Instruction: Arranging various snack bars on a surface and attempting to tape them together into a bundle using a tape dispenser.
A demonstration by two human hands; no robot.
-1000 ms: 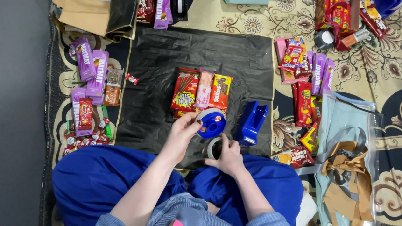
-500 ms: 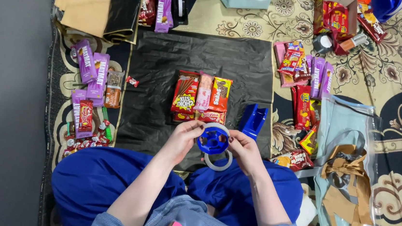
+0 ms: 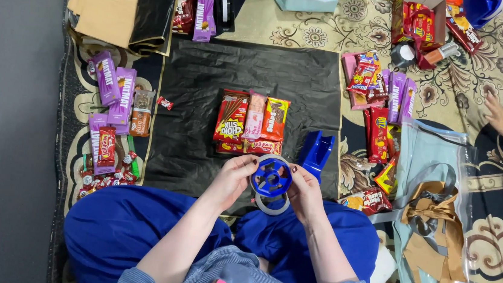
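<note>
Here, at this moment:

Left hand: the left hand (image 3: 231, 176) pinches the left rim of the round blue plastic spool with holes in its face (image 3: 271, 177), fingers curled onto its edge.

Right hand: the right hand (image 3: 306, 192) grips the opposite rim of the spool, fingers closed on it.

Where the spool is: held between both hands just above the lap, over the near edge of the black plastic sheet (image 3: 208, 83), touching the clear roll of tape (image 3: 271, 205) that shows just below it.

Which way it points: its flat pierced face is turned up toward the camera; being a disc, it has no clear long axis, and its hub seems to run roughly up and down.

How it will handle: likely light and stiff, hard moulded plastic, somewhat smooth; the rim, held from two sides, looks like the surest hold. The tape roll is probably light too, and sticky on its free end.

Nearby: the blue plastic tape dispenser body (image 3: 315, 153) lies just to the right on the sheet; a small stack of red, pink and orange snack packets (image 3: 252, 122) sits just beyond the hands.

Elsewhere: another person's hand (image 3: 502, 121) rests on the patterned carpet (image 3: 500, 66), well apart at the right.
</note>
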